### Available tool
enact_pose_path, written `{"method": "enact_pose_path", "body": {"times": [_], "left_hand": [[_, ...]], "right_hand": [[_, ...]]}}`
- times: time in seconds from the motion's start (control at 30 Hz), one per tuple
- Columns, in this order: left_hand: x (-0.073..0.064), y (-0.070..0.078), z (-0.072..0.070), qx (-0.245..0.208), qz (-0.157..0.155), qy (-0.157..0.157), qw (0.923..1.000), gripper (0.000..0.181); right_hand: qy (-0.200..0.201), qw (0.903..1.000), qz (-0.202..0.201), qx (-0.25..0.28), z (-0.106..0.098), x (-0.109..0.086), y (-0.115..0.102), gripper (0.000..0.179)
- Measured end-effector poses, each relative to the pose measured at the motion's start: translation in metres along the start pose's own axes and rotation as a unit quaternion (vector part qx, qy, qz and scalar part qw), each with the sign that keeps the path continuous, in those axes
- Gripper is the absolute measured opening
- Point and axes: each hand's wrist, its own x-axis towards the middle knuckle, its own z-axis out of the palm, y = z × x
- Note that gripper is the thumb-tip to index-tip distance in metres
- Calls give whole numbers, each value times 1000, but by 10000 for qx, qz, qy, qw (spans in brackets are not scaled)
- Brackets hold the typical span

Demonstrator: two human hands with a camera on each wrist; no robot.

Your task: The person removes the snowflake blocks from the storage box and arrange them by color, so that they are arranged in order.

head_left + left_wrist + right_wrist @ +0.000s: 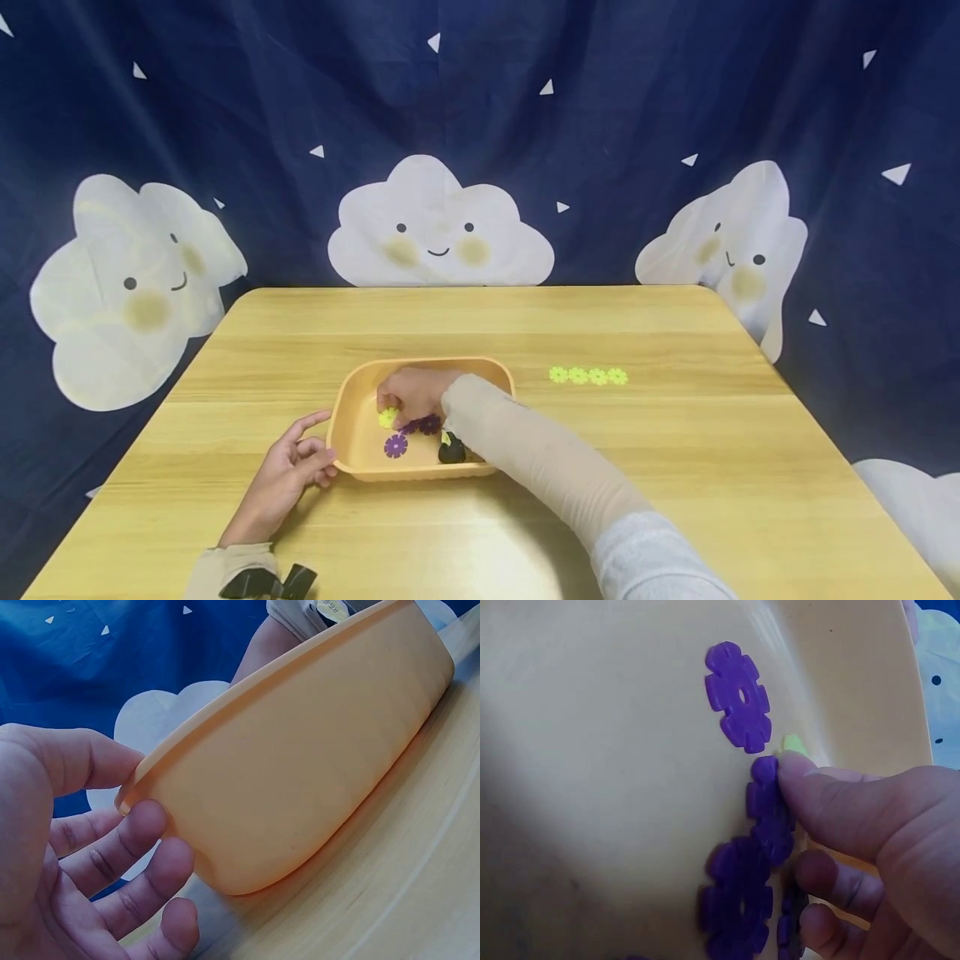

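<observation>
1. One yellow flower-shaped piece (387,418) is at the fingertips of the right hand (416,393), inside the orange basin (300,750), in its left half. Right thumb and forefinger appear to pinch it; the right wrist view shows only a sliver of yellow past the thumb, so exact grip unconfirmed.
2. Step in hand (judgement): picking the yellow piece out from among purple ones. Next move would call for a firm pinch and a lift clear of neighbours and rim.
3. Basin contents: at least four purple pieces (739,712). One lies apart, toward the basin's near wall; the others bunch beside the right fingers. Thumb overlaps one; contact cannot be told. Dark rounded object (452,452) by the right sleeve (540,450): in the basin or fastened to the wrist, cannot tell.
4. Left hand (288,467) holds the basin's near-left corner, thumb and forefinger at the rim, remaining fingers bent and parted outside the wall.
5. Basin sits left of the tabletop's (750,500) middle. Row of four yellow pieces (578,376) lies right of it, toward the far edge; joined or merely touching, unclear.
6. Past the far edge: blue backdrop (615,83), cloud prints.
</observation>
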Motion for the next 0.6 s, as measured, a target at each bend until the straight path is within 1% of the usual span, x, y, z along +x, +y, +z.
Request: {"method": "enact_pose_path", "body": {"times": [0.13, 0.27, 0.3, 0.37, 0.47, 0.53, 0.6], "left_hand": [[0, -1, -1, -8, 75, 6, 10000, 57], [0, -1, -1, 16, 87, 5, 10000, 57], [0, -1, 0, 32, 81, 14, 10000, 57], [0, -1, 0, 51, 56, 22, 10000, 58], [0, -1, 0, 66, 14, 33, 10000, 58], [0, 0, 0, 64, -17, 29, 10000, 59], [-1, 0, 0, 80, -37, 35, 10000, 59]], "right_hand": [[57, 9999, 1, 101, -1, -1, 1, 25], [185, 9997, 42, 144, -3, -3, 4, 24], [199, 9995, 66, 219, -4, -3, 5, 23], [116, 9981, 126, 585, -5, -5, 6, 23], [20, 9947, 173, 1012, -8, -8, 8, 28], [6, 9949, 135, 998, -10, -10, 10, 34], [63, 9975, 23, 699, -13, -12, 10, 38]]}}
